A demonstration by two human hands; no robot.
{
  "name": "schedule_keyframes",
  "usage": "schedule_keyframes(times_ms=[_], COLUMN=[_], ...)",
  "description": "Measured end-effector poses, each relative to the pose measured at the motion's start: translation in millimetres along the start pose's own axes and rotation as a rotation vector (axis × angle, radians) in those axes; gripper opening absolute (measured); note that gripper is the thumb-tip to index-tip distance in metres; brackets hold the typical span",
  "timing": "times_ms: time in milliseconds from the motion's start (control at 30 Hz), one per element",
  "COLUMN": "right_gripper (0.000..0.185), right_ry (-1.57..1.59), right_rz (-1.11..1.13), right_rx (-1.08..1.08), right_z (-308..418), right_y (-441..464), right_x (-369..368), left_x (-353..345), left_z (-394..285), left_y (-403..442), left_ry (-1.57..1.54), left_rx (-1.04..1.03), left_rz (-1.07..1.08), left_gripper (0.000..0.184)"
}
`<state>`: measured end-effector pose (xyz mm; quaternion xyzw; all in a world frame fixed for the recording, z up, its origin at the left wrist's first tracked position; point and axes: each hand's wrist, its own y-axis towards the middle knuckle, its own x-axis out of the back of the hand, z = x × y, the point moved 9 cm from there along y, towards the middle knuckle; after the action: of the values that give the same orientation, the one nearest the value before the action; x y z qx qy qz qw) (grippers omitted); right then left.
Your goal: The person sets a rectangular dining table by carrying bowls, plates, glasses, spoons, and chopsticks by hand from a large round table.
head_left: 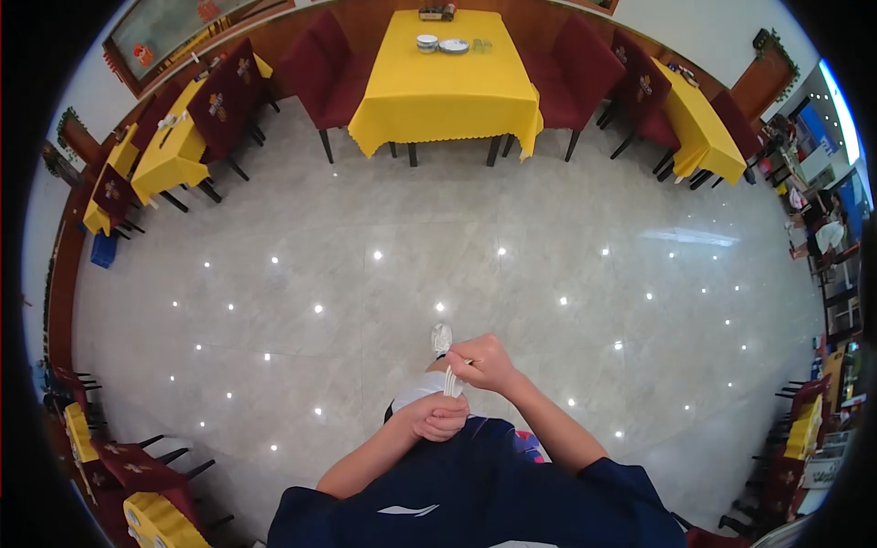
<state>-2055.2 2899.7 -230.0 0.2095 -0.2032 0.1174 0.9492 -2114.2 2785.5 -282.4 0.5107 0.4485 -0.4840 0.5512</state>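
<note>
Both hands meet in front of my body around a small bundle of thin, pale chopsticks (451, 382). My left hand (438, 416) is closed around their lower end. Higher up and a little to the right, my right hand (485, 362) has its fingers curled at their upper end. Between the two fists only a short middle length shows, so I cannot tell how many there are. One white shoe (441, 338) shows on the floor just beyond the hands.
Ahead stands a table with a yellow cloth (448, 110), bearing stacked bowls (427, 43) and plates (453, 47). Dark red chairs (575, 82) flank it. More yellow-covered tables line the left (174, 151) and right (699, 128). A person (827, 236) is at the far right. Shiny tile floor (512, 283) lies between.
</note>
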Motion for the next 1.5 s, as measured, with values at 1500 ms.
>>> schedule_keyframes(times_ms=[1500], right_gripper=[0.018], right_ry=[0.013], right_rz=[0.397], right_rx=[-0.368], right_z=[-555.4], right_y=[817.3], right_x=[300.1], left_x=[-6.8], left_z=[-1096.3], left_y=[125.1], left_ry=[1.259], left_rx=[-0.019], left_rz=[-0.879], left_gripper=[0.038])
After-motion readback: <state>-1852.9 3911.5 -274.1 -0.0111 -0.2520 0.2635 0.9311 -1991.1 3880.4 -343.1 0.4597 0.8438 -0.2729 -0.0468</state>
